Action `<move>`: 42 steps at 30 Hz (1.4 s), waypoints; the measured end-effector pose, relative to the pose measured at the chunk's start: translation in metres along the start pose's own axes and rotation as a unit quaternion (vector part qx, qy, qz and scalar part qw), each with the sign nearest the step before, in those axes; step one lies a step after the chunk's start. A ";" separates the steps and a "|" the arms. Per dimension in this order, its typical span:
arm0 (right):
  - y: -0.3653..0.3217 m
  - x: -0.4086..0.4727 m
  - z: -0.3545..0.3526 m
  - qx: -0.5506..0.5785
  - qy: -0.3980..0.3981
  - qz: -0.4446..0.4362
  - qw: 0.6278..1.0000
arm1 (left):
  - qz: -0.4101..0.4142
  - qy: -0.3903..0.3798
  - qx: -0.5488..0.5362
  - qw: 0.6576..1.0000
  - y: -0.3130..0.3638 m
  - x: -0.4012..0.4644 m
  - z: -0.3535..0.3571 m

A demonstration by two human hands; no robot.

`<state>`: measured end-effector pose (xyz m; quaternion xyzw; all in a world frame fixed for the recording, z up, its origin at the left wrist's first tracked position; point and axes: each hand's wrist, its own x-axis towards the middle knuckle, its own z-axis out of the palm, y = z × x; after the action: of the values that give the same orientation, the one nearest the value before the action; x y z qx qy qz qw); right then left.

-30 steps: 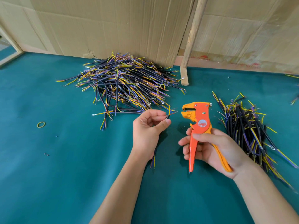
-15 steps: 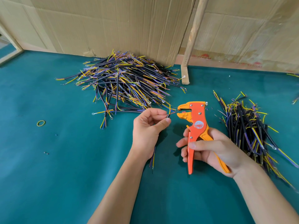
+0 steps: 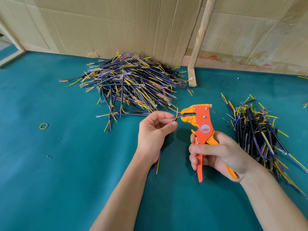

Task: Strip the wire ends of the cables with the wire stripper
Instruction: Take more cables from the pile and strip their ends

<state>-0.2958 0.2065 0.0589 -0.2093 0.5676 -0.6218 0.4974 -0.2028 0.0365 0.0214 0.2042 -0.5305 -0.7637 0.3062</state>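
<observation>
Both hands are occupied and sit close together over the green table top [image 3: 66, 180], a narrow gap between them. Left hand [image 3: 154, 135] pinches a single black cable [image 3: 175, 119] between thumb and forefinger near its upper end; the remaining fingers are curled around it, and its lower end [image 3: 157, 164] hangs out below the wrist with yellow and purple strands showing. Right hand [image 3: 215, 154] is wrapped around the handles of an orange wire stripper [image 3: 200, 124], thumb across the front, the tool held upright with its head pointing toward the left hand.

Contact point — one thin wire of the cable runs from the left fingertips into the mouth of the stripper head. A yellow strand bends upward just outside it. Whether the tool has bitten into the insulation cannot be told.

Beyond the left hand lies a large loose pile of cables [image 3: 130, 84], black with yellow and purple ends, set against a cardboard wall [image 3: 116, 25]. Just right of the right hand lies a second, smaller bundle of cables [image 3: 256, 130]. Well to the left of the left hand — a yellow rubber band [image 3: 44, 126] flat on the table. A wooden stick [image 3: 199, 40] leans against the cardboard beyond the stripper.
</observation>
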 end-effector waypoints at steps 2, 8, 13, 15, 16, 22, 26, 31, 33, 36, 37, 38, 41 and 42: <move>0.001 0.000 0.000 0.000 0.004 -0.002 1.000 | 0.001 0.000 -0.002 1.000 0.000 0.000 0.000; 0.002 0.002 -0.001 0.001 -0.003 -0.008 1.000 | -0.002 -0.001 -0.007 1.000 0.001 0.000 0.001; 0.004 0.004 0.001 0.007 0.002 -0.013 1.000 | -0.003 -0.004 -0.007 1.000 0.001 0.000 0.001; 0.005 0.003 0.003 0.007 0.006 -0.014 1.000 | -0.003 -0.005 -0.005 1.000 0.000 -0.001 0.000; 0.005 0.004 0.004 0.005 0.016 -0.015 1.000 | -0.003 -0.005 -0.005 1.000 0.000 -0.001 0.000; 0.006 0.005 0.003 -0.002 0.036 -0.026 0.999 | -0.001 -0.009 -0.001 1.000 0.000 0.000 0.003; 0.003 0.002 0.000 0.082 0.007 -0.017 0.996 | -0.004 -0.006 -0.002 1.000 0.001 -0.001 0.002; 0.000 0.000 -0.007 0.099 0.024 -0.006 0.995 | -0.008 -0.021 -0.002 1.000 0.002 -0.002 0.003; 0.001 -0.001 -0.006 0.075 0.006 0.004 0.997 | -0.011 -0.029 -0.002 1.000 0.002 -0.002 0.003; 0.002 -0.002 -0.005 0.045 -0.007 0.006 0.999 | -0.009 -0.034 0.002 0.999 0.001 -0.002 0.003; 0.002 -0.003 -0.005 0.040 -0.006 0.003 0.999 | -0.007 -0.035 0.005 0.999 0.001 -0.002 0.002; 0.003 -0.003 -0.005 0.037 -0.004 -0.001 0.999 | -0.006 -0.037 0.006 0.999 0.001 -0.001 0.002; 0.003 -0.002 -0.006 0.029 0.010 -0.011 0.999 | -0.005 -0.039 0.001 0.999 0.001 -0.002 0.002; 0.003 -0.002 -0.005 0.026 0.013 -0.012 1.000 | -0.005 -0.040 0.000 0.999 0.001 -0.002 0.002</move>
<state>-0.2983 0.2108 0.0554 -0.1950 0.5551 -0.6448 0.4879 -0.2027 0.0386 0.0228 0.1762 -0.5409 -0.7727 0.2814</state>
